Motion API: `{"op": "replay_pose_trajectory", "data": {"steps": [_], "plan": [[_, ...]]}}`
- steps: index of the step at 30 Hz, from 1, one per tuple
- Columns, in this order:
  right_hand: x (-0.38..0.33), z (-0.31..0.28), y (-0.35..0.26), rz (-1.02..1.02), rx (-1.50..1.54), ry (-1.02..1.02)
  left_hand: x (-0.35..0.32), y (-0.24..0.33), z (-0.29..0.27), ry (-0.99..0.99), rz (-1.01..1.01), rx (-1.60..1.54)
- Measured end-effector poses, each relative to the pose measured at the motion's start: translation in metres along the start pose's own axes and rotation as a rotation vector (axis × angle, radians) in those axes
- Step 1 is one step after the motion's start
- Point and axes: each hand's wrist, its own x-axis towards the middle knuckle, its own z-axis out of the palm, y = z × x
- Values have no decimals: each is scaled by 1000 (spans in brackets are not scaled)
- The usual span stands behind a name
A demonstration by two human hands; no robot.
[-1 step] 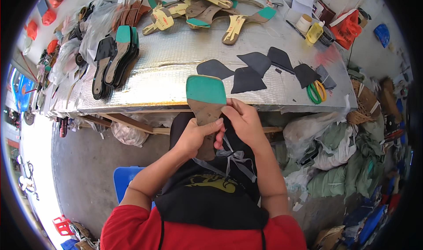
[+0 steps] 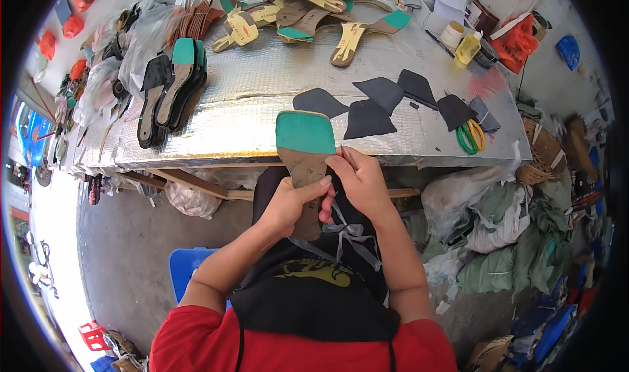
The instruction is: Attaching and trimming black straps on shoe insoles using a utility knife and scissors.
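Insole: one, green-ended (image 2: 300,164); brown below the green; held clear of the worktop at its near edge, green end pointing far, narrow end over the person's lap.
Left hand: gripping the insole's narrow middle (image 2: 288,205), thumb laid across the upper face.
Right hand: closed at the insole's right edge (image 2: 360,178), thumb and fingertips appearing to pinch just below the green part.
Change: very slight; insole and right hand shifted a touch left, both grips kept, surrounding pieces unmoved.
Bearing on the work: judged small; this piece remains in handling, not set down.
Dark pieces: five, flat, cut to shape (image 2: 370,121); spread beyond the insole and to its right, some touching or overlapping.
Looped handles: green and yellow (image 2: 469,151), apparently scissors; beside the rightmost dark piece, near edge.
Worktop: silvery, crinkled covering (image 2: 249,74).
Stacked insoles: upright-lying piles, some green-ended (image 2: 171,87); left side.
Heaped insoles: yellow and brown, loosely piled (image 2: 308,26); far side.
Bottle: yellow liquid (image 2: 468,49); far right, beside a pale jar (image 2: 451,36).
Apron: black, yellow motif (image 2: 314,313); clear ties at the lap.
Stool: blue (image 2: 181,274); left of the person, partly hidden.
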Motion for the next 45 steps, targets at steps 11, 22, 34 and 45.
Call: {"op": "replay_pose_trajectory", "data": {"steps": [11,22,34,45], "plan": [[-6,16,12,184,214,164,-3,-8,0,-52,226,503],[-47,26,25,242,120,-96,12,36,-18,175,88,17],[-71,82,23,-489,-648,45,-5,78,4,134,300,79],[-22,33,-7,117,472,231,-8,34,16,246,627,-298]]}}
